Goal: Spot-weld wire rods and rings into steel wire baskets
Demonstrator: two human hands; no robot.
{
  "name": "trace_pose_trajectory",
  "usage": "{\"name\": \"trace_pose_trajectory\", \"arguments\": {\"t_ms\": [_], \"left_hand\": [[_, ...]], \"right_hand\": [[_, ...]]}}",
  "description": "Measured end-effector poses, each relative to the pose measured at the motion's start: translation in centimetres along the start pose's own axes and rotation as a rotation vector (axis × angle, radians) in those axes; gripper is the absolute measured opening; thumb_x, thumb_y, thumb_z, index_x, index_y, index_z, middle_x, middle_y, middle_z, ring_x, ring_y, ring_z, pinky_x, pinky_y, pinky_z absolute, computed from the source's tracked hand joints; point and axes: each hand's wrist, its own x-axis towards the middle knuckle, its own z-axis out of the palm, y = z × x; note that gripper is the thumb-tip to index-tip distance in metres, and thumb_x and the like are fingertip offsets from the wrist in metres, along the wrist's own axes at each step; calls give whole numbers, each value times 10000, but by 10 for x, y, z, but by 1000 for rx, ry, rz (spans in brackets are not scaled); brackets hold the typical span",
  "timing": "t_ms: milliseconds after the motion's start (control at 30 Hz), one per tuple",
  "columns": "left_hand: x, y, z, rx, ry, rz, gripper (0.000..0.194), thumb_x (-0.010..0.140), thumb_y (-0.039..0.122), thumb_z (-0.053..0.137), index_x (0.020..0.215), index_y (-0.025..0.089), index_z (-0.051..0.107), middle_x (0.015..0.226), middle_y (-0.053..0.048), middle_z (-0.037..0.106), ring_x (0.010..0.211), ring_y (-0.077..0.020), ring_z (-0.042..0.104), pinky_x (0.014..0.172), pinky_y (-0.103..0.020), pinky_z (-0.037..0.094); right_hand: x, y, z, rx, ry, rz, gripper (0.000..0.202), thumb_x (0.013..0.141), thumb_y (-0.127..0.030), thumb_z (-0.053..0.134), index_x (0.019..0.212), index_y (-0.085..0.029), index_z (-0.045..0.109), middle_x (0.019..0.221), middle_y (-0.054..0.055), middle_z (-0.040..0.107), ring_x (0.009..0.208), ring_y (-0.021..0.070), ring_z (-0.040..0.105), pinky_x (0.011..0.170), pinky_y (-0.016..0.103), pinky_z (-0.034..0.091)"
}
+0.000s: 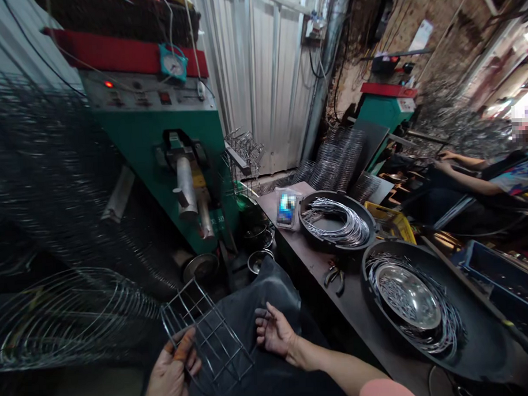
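Observation:
Low in the view, my left hand [177, 363] grips the near left edge of a wire basket frame [214, 332], its fingers wrapped round the wires. The frame is a box-like grid of metal wire, tilted above my dark-clothed lap. To the right of it, my right hand [275, 333] rests palm up over the lap, fingers loosely curled and apart, with nothing visible in it. A gap separates this hand from the frame.
A green welding machine [153, 138] stands ahead. Wire rings [78, 320] are stacked at left. On the bench [312, 265] lie pliers [335, 276], a tray of wire rings [337, 221] and a metal bowl [408, 297]. A person [497, 172] sits at far right.

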Motion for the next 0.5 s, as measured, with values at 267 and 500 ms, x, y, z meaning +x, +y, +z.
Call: {"name": "trace_pose_trajectory", "arguments": {"t_ms": [267,500], "left_hand": [[22,5,0,19,7,-103,583,276,427,828,760,171,627,654,39,541,487,-49,374,420,-186,327],[27,15,9,42,46,-165,633,159,428,823,703,172,626,678,25,565,510,-63,401,440,-205,359]], "right_hand": [[-5,-7,9,-214,-22,-50,225,725,-477,576,719,-258,630,604,-48,565,480,85,459,487,210,319],[-55,-124,16,-668,181,-662,326,588,-407,705,813,-180,642,623,-17,553,517,91,469,497,207,346]]}}
